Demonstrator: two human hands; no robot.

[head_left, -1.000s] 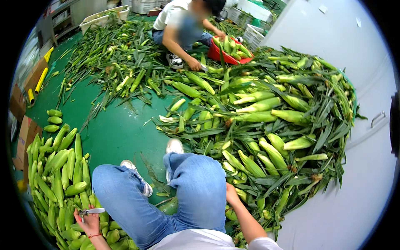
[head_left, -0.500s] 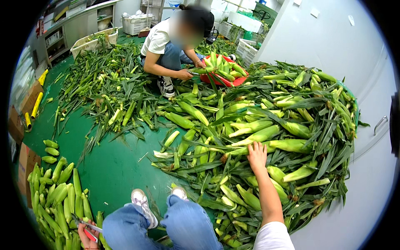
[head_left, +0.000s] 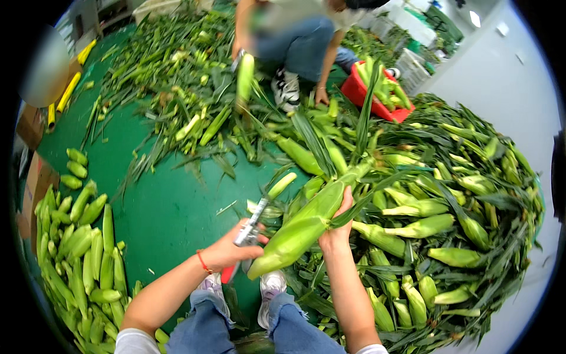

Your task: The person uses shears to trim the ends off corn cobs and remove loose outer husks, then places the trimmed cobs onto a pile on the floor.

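A large ear of corn in its green husk, long leaves fanning out at its far end, is lifted before me. My right hand is wrapped round its right side near the leafy end. My left hand, a red band on its wrist, is closed on a silver-and-red hand tool. The tool looks like a pair of shears, but motion smears it. The left fingers are close to the ear's pale near end; I cannot tell if they touch it.
Unhusked corn with leaves is heaped at my right. Trimmed ears are piled at lower left. A person crouches ahead, holding an ear, near a red basket of corn. Stripped leaves cover the floor beyond.
My right hand has come back from the heap with an ear of corn. My left hand has swung in with the tool from the lower left. The view has shifted.
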